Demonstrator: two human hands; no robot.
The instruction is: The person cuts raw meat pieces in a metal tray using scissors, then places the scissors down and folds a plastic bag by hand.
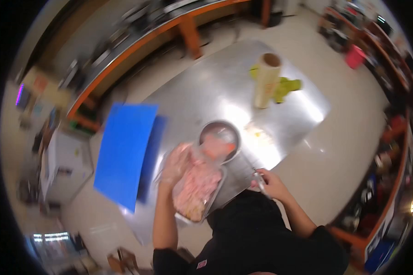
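Note:
My left hand [173,166], in a clear plastic glove, is at the upper left edge of a metal tray [218,191] of pale pink raw ground meat [197,185]; blur smears its fingers. Just beyond the tray is a round metal saucepan [238,135]. Something pinkish-orange and translucent [214,147] shows over its opening, too blurred to name. My right hand [271,184], bare, is closed around a silver handle [260,180] that seems to run toward the saucepan; where they join is blurred.
A blue board [126,153] stands tilted at the left of the steel table [192,91]. A roll of plastic wrap [267,82] and yellow-green cloth [287,88] are at the far right. Pale scraps [260,134] lie right of the saucepan. Shelves [385,151] line the right side.

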